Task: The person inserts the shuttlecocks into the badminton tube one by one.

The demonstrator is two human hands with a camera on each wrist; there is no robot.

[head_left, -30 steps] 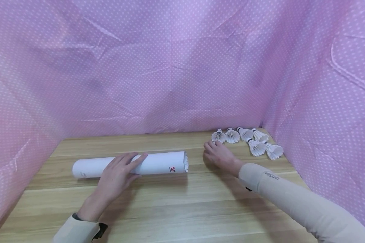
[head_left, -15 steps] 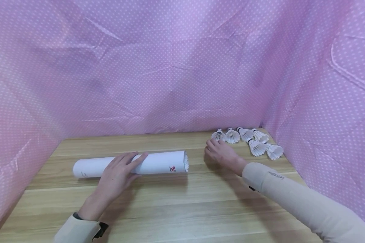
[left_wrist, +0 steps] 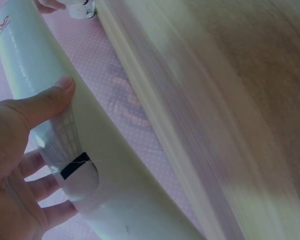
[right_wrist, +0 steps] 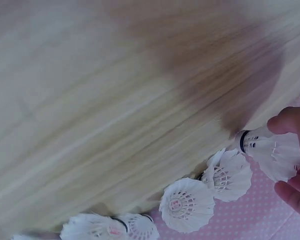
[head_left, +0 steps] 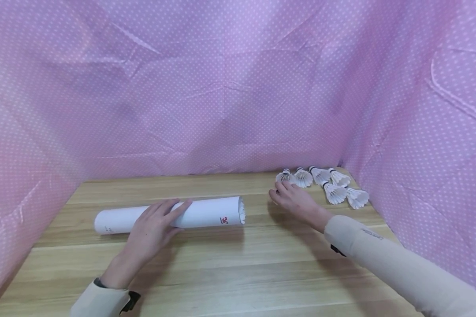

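My left hand (head_left: pixel 152 229) grips a long white shuttlecock tube (head_left: pixel 210 212) lying level across the table. White feather edges show inside its right end. In the left wrist view my thumb and fingers (left_wrist: pixel 47 102) curl round the tube (left_wrist: pixel 110 165), beside a shuttlecock picture on its side. My right hand (head_left: pixel 295 202), at the near side of a loose group, pinches a shuttlecock (right_wrist: pixel 272 152) by its feathers, its cork toward the table. In the head view the hand hides most of it. Closest behind is another shuttlecock (head_left: pixel 285 176).
Several more shuttlecocks, among them one at the front of the group (head_left: pixel 335 193), lie at the table's back right corner. A pink dotted cloth (head_left: pixel 222 110) hangs round the back and sides of the wooden table (head_left: pixel 230 273).
My right hand has shifted slightly to the right beside the shuttlecocks, and its forearm has drawn a little right and down. The left hand and the tube have stayed nearly still.
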